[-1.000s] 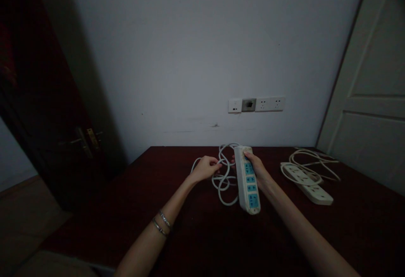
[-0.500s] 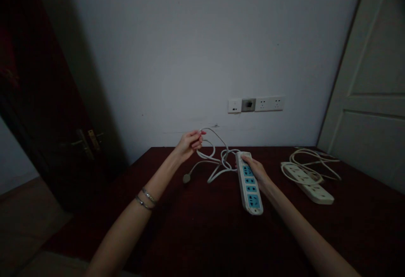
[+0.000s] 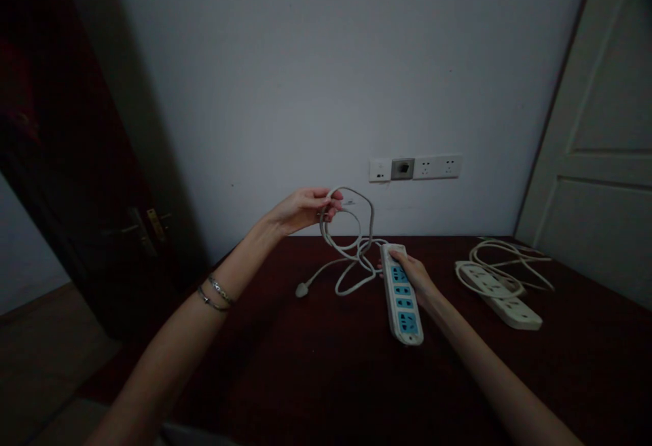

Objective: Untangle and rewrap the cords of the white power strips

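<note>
My left hand (image 3: 312, 207) pinches loops of a white power cord (image 3: 373, 218), raised above the back of the table. The cord runs in coils to the top end of a white power strip (image 3: 395, 320) with blue socket faces. Around the upper part of that strip my right hand (image 3: 411, 271) is closed, thumb on top; its other fingers are mostly hidden beneath. The strip slants, with its near end toward me. On the table left of the coils lies the cord's plug (image 3: 302, 290).
A second white power strip (image 3: 514, 311) with its cord (image 3: 530, 264) heaped over it lies on the dark red table (image 3: 326, 378) at the right. Wall sockets (image 3: 437, 166) sit behind. A dark door (image 3: 102, 181) stands at the left, a pale door (image 3: 606, 229) at the right.
My left hand has risen slightly and shifted right, lifting the cord into larger upright loops. The plug has turned a little. My right hand and the power strip have stayed in place.
</note>
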`<move>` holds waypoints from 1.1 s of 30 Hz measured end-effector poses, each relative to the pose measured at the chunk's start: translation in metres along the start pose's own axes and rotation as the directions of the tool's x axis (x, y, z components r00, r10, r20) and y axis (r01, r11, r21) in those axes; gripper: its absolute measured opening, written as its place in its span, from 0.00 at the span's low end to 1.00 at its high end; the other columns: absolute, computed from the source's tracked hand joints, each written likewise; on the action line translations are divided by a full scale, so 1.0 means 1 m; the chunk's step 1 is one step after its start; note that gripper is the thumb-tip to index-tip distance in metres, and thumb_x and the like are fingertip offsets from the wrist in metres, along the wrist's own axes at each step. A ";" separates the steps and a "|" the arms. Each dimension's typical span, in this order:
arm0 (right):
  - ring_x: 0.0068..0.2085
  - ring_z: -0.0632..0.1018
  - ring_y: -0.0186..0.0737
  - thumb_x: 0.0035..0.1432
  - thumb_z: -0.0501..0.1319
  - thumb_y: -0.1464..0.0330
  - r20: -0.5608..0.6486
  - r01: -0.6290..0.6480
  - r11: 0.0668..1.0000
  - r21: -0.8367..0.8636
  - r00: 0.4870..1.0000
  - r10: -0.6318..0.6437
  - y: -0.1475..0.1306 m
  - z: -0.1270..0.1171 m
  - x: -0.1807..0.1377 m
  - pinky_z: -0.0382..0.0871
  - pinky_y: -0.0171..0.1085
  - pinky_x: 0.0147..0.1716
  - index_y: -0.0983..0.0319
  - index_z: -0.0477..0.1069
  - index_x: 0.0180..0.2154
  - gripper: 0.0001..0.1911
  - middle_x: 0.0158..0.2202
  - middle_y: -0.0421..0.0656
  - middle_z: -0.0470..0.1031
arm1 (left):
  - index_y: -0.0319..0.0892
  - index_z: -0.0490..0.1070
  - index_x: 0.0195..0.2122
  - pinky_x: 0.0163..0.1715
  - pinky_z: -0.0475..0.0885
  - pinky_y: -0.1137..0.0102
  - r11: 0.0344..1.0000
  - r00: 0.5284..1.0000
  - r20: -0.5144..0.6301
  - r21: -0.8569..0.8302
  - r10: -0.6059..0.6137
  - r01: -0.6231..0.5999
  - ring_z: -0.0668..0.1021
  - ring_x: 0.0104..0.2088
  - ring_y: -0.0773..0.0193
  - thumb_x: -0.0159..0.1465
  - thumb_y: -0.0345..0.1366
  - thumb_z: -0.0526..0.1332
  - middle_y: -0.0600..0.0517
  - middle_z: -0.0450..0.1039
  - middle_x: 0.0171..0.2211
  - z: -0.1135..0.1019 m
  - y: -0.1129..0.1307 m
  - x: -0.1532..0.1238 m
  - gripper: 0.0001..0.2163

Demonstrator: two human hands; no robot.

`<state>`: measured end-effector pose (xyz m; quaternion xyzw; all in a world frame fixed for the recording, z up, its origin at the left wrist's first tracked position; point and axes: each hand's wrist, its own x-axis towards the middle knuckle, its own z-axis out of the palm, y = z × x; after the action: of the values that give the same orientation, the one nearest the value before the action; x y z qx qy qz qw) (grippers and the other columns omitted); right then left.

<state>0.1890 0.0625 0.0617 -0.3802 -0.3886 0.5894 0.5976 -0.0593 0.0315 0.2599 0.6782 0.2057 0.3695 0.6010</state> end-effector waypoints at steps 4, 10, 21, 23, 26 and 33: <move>0.23 0.78 0.40 0.50 0.64 0.65 0.002 -0.130 0.991 0.025 0.991 0.130 0.006 -0.002 -0.004 0.75 0.35 0.22 0.66 0.71 0.34 0.11 0.28 0.47 0.79 | 0.34 0.70 0.35 0.27 0.65 0.75 0.962 0.958 -0.119 -0.059 0.260 -0.268 0.69 0.22 0.75 0.57 0.25 0.57 0.52 0.68 0.26 -0.001 0.014 -0.001 0.06; 0.17 0.74 0.37 0.50 0.63 0.61 -0.008 -0.310 0.940 -0.141 0.950 0.312 0.016 -0.006 -0.008 0.70 0.33 0.16 0.67 0.68 0.27 0.14 0.17 0.43 0.73 | 0.34 0.69 0.36 0.22 0.62 0.79 0.893 0.885 -0.218 -0.101 0.411 -0.439 0.66 0.18 0.78 0.58 0.24 0.57 0.55 0.67 0.23 -0.005 0.026 0.000 0.06; 0.29 0.74 0.36 0.51 0.60 0.57 0.115 -0.046 0.711 -0.702 0.978 0.177 0.029 -0.016 -0.008 0.64 0.30 0.25 0.68 0.73 0.36 0.20 0.30 0.46 0.76 | 0.36 0.70 0.42 0.18 0.60 0.79 0.887 0.857 -0.270 -0.018 0.440 -0.461 0.63 0.15 0.79 0.60 0.25 0.55 0.55 0.68 0.23 -0.002 0.053 0.014 0.10; 0.32 0.75 0.39 0.53 0.57 0.55 0.153 0.020 0.635 -0.772 0.976 0.156 0.033 -0.018 -0.004 0.65 0.32 0.28 0.69 0.73 0.37 0.22 0.33 0.48 0.76 | 0.35 0.70 0.42 0.18 0.60 0.79 0.899 0.873 -0.242 -0.004 0.425 -0.438 0.63 0.15 0.79 0.59 0.24 0.56 0.55 0.68 0.23 0.000 0.055 0.018 0.10; 0.37 0.76 0.43 0.54 0.55 0.55 0.164 0.085 0.525 -0.847 0.981 0.105 0.041 -0.022 0.001 0.66 0.35 0.34 0.69 0.73 0.38 0.23 0.36 0.49 0.77 | 0.34 0.71 0.39 0.18 0.60 0.79 0.919 0.898 -0.202 0.023 0.391 -0.394 0.63 0.15 0.79 0.58 0.23 0.56 0.55 0.67 0.23 0.001 0.055 0.023 0.09; 0.42 0.75 0.47 0.52 0.57 0.59 0.204 0.182 0.401 -0.898 0.979 0.013 0.046 -0.015 -0.001 0.65 0.40 0.42 0.70 0.72 0.41 0.22 0.41 0.54 0.75 | 0.33 0.71 0.37 0.18 0.59 0.79 0.921 0.908 -0.154 0.090 0.389 -0.379 0.62 0.15 0.80 0.57 0.22 0.55 0.55 0.66 0.23 -0.004 0.056 0.032 0.09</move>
<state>0.1845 0.0618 0.0137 -0.5695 -0.7173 0.2826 0.2852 -0.0510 0.0461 0.3219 0.6886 0.1290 0.5306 0.4771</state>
